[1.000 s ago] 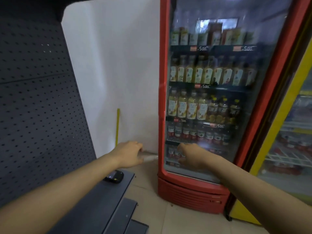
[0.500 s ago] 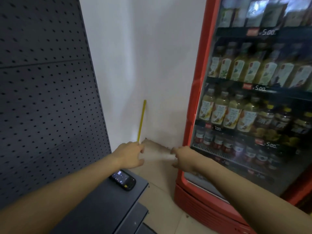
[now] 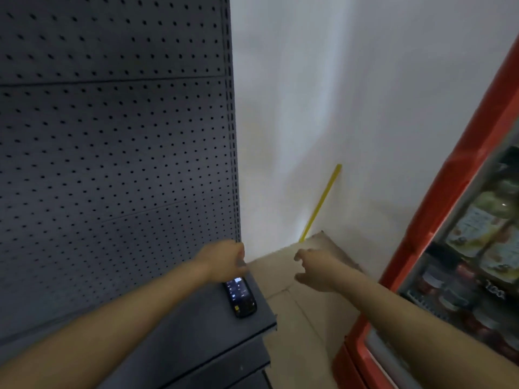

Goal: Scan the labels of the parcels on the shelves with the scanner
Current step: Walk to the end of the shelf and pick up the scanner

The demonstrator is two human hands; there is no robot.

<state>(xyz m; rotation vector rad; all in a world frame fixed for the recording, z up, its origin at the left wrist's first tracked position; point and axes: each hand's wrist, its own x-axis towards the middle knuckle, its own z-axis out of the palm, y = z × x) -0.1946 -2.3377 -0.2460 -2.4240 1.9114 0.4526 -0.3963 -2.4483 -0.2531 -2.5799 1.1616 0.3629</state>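
while both arms reach forward and down, the left hand [image 3: 224, 259] hangs knuckles-up just above the far end of the scanner [image 3: 241, 296], fingers curled under; whether they touch the device or grip anything cannot be told. the right hand [image 3: 314, 269] is apart from it over the floor [image 3: 297, 307], fingers loosely spread and bent like a claw, holding nothing. the scanner lies flat near the right edge of a dark shelf [image 3: 174, 341], its small screen lit. behind the shelf rises a dark perforated back panel [image 3: 118, 153]. a white wall [image 3: 351, 94] fills the corner, with a thin yellow stick [image 3: 323, 200] leaning against it. at the right stands a red drinks cooler [image 3: 438, 209], bottles [image 3: 477, 228] blurred behind its glass.
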